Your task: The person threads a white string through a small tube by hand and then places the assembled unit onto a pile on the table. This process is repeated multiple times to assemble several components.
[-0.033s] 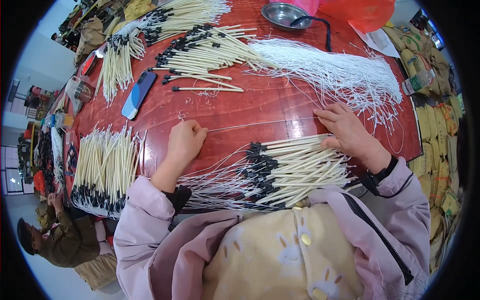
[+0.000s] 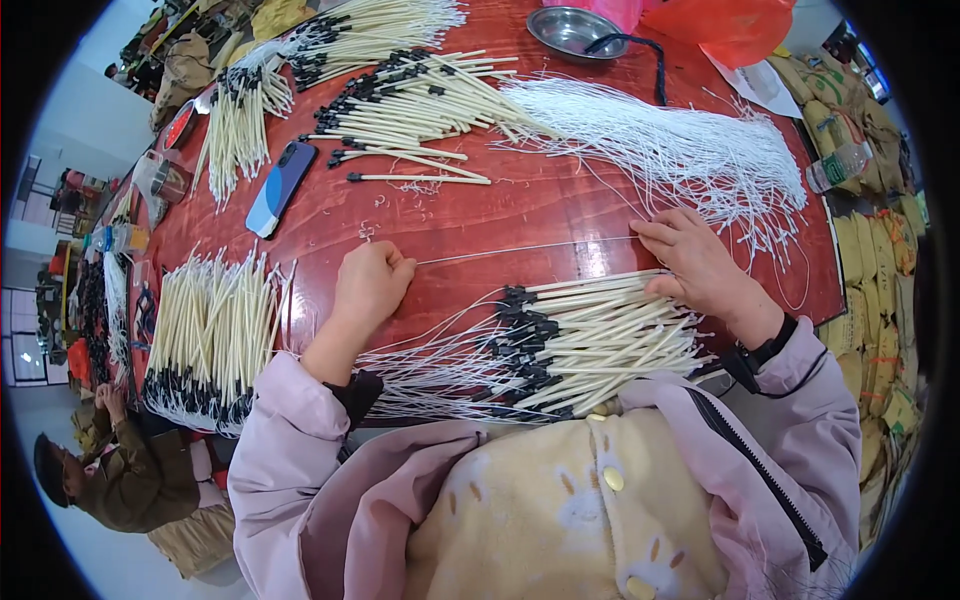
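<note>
A thin white cord (image 2: 530, 248) runs nearly straight across the red table between my two hands. My left hand (image 2: 368, 285) is closed, pinching the cord's left end. At its right end the cord meets the bent fingertips of my right hand (image 2: 695, 258), whose thumb sits lower, over the sticks. Just below the cord lies a bundle of pale cream sticks (image 2: 610, 340) with black end pieces (image 2: 525, 335). White strings (image 2: 430, 375) trail left from those ends, under my left forearm. How the right fingers grip the cord is partly hidden.
Loose white cords (image 2: 660, 140) are heaped at the far right. More black-ended sticks (image 2: 410, 110) lie at the back, others (image 2: 210, 330) at the left. A phone (image 2: 280, 190), a metal bowl (image 2: 577, 33) and a plastic bottle (image 2: 840, 167) are around. Another person (image 2: 130, 480) sits lower left.
</note>
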`<state>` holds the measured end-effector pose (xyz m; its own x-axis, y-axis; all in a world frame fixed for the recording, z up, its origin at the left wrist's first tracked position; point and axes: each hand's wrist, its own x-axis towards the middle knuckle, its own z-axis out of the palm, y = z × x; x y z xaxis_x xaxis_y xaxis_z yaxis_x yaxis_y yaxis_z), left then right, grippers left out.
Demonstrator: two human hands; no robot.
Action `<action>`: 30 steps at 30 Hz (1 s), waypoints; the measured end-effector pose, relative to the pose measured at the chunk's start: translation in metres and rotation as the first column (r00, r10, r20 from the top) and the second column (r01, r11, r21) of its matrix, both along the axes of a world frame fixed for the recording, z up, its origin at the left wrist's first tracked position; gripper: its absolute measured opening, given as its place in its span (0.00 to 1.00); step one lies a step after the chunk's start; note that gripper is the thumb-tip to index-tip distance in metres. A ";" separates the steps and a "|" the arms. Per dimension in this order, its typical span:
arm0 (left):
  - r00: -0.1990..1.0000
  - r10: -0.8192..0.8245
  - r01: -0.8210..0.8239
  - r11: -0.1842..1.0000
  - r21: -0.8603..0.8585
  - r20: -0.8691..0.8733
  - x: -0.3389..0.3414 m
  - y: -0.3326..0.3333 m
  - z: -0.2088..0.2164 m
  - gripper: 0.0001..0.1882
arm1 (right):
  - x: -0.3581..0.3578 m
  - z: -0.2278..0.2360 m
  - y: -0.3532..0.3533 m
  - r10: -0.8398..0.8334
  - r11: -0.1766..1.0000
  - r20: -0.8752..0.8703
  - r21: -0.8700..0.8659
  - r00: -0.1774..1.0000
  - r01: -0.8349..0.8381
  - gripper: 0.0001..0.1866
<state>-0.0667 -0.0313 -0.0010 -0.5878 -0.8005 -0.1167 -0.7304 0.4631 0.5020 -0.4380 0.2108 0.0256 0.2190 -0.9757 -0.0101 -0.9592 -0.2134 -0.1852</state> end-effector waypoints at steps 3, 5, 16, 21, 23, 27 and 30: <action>0.982 -0.036 0.040 0.999 -0.016 0.183 0.003 -0.006 0.012 0.14 | -0.001 -0.001 -0.001 -0.004 1.000 0.022 0.008 1.000 0.004 0.49; 0.944 0.005 0.058 0.982 -0.182 0.329 -0.010 -0.013 0.030 0.16 | 0.000 -0.001 -0.004 0.006 1.000 0.053 -0.013 0.999 -0.006 0.48; 0.879 -0.457 0.443 0.673 -0.593 0.138 -0.092 -0.048 -0.022 0.07 | 0.003 -0.004 -0.002 -0.026 1.000 0.112 -0.012 0.993 0.027 0.47; 0.826 -0.560 0.478 0.649 -0.592 0.053 -0.061 -0.038 0.017 0.06 | -0.002 -0.008 -0.002 -0.029 0.999 0.126 -0.011 0.992 0.030 0.45; 0.866 -0.420 0.253 0.835 -0.489 -0.270 -0.034 -0.018 0.034 0.06 | -0.005 -0.013 0.001 -0.030 0.999 0.130 -0.026 0.991 0.034 0.45; 0.941 -0.190 0.096 0.944 -0.316 -0.282 0.036 0.003 0.027 0.06 | -0.003 -0.009 0.000 -0.024 0.998 0.122 -0.055 0.992 0.030 0.43; 0.966 -0.118 0.055 0.963 -0.264 -0.230 0.061 0.015 0.013 0.05 | -0.001 -0.006 -0.003 -0.023 0.999 0.144 -0.033 0.989 0.028 0.42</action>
<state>-0.0053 -0.0162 0.0118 -0.6410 -0.7299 0.2373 -0.5534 0.6538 0.5160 -0.4390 0.2080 0.0196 0.1905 -0.9802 0.0540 -0.9284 -0.1978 -0.3145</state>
